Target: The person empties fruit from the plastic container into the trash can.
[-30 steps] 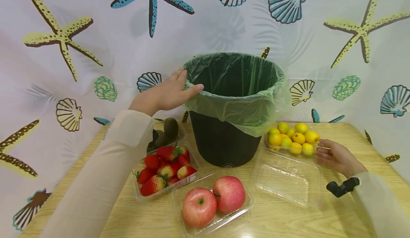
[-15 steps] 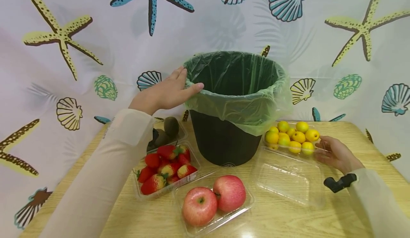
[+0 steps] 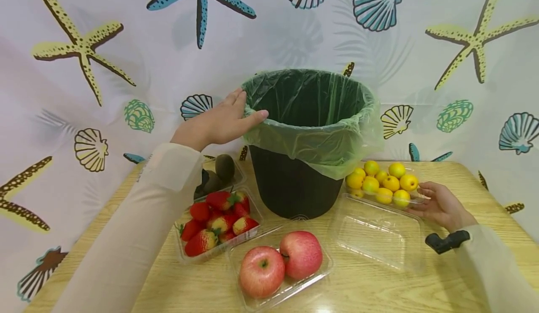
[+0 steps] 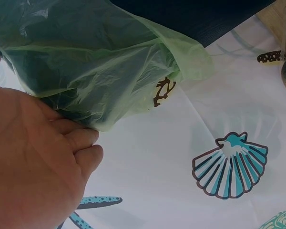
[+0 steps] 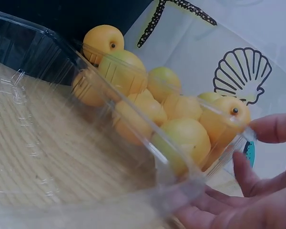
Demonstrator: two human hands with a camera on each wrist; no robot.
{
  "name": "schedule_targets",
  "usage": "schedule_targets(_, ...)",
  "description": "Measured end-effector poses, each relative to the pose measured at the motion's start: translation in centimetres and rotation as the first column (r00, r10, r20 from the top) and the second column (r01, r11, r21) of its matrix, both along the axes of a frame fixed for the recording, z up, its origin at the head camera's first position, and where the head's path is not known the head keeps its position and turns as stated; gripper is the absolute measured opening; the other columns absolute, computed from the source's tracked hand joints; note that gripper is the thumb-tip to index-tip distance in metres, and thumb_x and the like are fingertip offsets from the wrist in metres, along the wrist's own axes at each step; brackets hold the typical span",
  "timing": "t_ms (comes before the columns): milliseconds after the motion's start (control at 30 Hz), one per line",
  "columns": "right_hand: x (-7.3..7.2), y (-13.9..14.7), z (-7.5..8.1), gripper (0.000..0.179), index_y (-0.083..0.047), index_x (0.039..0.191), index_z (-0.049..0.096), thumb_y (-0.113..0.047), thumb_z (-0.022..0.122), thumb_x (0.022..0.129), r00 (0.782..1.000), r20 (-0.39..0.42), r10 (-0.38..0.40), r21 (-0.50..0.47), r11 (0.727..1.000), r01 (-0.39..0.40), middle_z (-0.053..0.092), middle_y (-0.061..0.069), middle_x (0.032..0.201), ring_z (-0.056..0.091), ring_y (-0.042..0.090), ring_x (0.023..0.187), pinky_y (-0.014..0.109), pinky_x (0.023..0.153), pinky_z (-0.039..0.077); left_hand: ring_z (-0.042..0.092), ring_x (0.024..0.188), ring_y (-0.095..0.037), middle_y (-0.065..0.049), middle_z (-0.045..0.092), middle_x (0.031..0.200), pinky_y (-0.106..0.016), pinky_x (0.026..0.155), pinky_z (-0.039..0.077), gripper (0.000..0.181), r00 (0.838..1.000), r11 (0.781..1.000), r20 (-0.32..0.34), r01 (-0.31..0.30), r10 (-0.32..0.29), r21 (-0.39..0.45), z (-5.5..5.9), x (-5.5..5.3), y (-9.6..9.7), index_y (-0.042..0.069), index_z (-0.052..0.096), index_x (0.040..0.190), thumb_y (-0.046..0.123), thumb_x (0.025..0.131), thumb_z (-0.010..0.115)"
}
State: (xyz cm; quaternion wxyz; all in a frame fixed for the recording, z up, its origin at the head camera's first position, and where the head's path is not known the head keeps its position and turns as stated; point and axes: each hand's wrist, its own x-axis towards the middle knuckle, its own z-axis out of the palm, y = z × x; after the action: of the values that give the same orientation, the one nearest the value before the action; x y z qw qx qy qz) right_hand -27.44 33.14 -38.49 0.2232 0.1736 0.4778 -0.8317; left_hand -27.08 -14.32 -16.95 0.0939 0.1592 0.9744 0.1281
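Observation:
My left hand (image 3: pixel 214 123) rests against the left rim of a black bin (image 3: pixel 294 184), fingers straight and thumb over the front edge. A thin green bag (image 3: pixel 311 147) lines the bin and folds over its rim; in the left wrist view my fingertips touch the bag (image 4: pixel 95 71). At the right, my right hand (image 3: pixel 446 210) grips the end of a clear plastic tray (image 5: pixel 227 155). Small yellow fruits (image 3: pixel 390 183), like little lemons, fill that tray. My thumb and fingers are at its near corner, some fingers beneath it.
A second clear tray (image 3: pixel 372 238) lies in front of the fruit. Two apples (image 3: pixel 263 272) sit in a tray at the front, strawberries (image 3: pixel 219 219) in another at left. Behind them, brown kiwi-like fruits (image 3: pixel 225 167) are partly hidden by my sleeve. A patterned cloth (image 3: pixel 269 32) hangs behind.
My right hand has closed on the tray's end, and the yellow fruits have shifted slightly left. My left hand has stayed at the bin's rim.

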Motion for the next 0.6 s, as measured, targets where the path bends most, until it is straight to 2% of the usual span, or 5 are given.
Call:
schedule_targets(100, -0.08, 0.08, -0.14, 0.049, -0.016, 0.137, 0.018, -0.034, 0.044, 0.100, 1.000, -0.009, 0.026, 0.016, 1.000, -0.026, 0.017, 0.024, 0.144, 0.017, 0.036, 0.142, 0.048, 0.113, 0.028, -0.012, 0.147, -0.032, -0.014, -0.017, 0.159, -0.052, 0.119, 0.002, 0.087, 1.000, 1.000, 0.001, -0.002, 0.002, 0.003, 0.05, 0.03, 0.02, 0.002, -0.012, 0.150, 0.059, 0.097, 0.026)
schedule_targets(200, -0.05, 0.26, -0.36, 0.056, -0.014, 0.140, 0.010, -0.033, 0.044, 0.100, 0.997, -0.040, 0.060, 0.032, 0.998, -0.059, 0.025, 0.019, 0.134, 0.045, 0.029, 0.119, 0.045, 0.107, 0.040, -0.012, 0.147, -0.032, -0.015, -0.016, 0.159, -0.052, 0.118, 0.002, 0.087, 1.000, 1.000, -0.003, -0.004, 0.004, 0.005, 0.02, 0.05, 0.02, 0.001, -0.011, 0.150, 0.059, 0.098, 0.027)
schedule_targets(267, -0.01, 0.39, -0.50, 0.050, -0.011, 0.134, 0.013, -0.031, 0.044, 0.100, 0.995, -0.063, 0.079, 0.044, 0.996, -0.077, 0.026, 0.018, 0.132, 0.055, 0.022, 0.102, 0.042, 0.100, 0.047, -0.011, 0.147, -0.032, -0.015, -0.015, 0.159, -0.052, 0.118, 0.003, 0.087, 1.000, 1.000, -0.009, -0.005, 0.005, 0.004, 0.01, 0.05, 0.02, 0.001, -0.011, 0.151, 0.059, 0.097, 0.027)
schedule_targets(367, 0.09, 0.51, -0.63, 0.047, -0.008, 0.131, 0.015, -0.030, 0.042, 0.100, 0.991, -0.089, 0.096, 0.053, 0.994, -0.092, 0.023, 0.020, 0.135, 0.062, 0.021, 0.091, 0.041, 0.094, 0.051, -0.011, 0.147, -0.033, -0.015, -0.014, 0.159, -0.053, 0.118, 0.003, 0.087, 1.000, 1.000, -0.015, -0.006, 0.006, 0.002, 0.01, 0.00, -0.01, 0.001, -0.010, 0.151, 0.059, 0.097, 0.027)
schedule_targets(600, 0.16, 0.97, -0.23, 0.038, -0.009, 0.123, 0.022, -0.031, 0.043, 0.099, 0.991, -0.111, 0.080, 0.030, 0.997, -0.077, 0.032, 0.019, 0.126, 0.064, 0.024, 0.090, 0.043, 0.093, 0.051, -0.013, 0.147, -0.032, -0.014, -0.017, 0.159, -0.052, 0.119, 0.002, 0.088, 1.000, 1.000, -0.003, -0.001, 0.001, 0.010, -0.04, -0.18, -0.05, 0.002, -0.011, 0.150, 0.060, 0.097, 0.026)
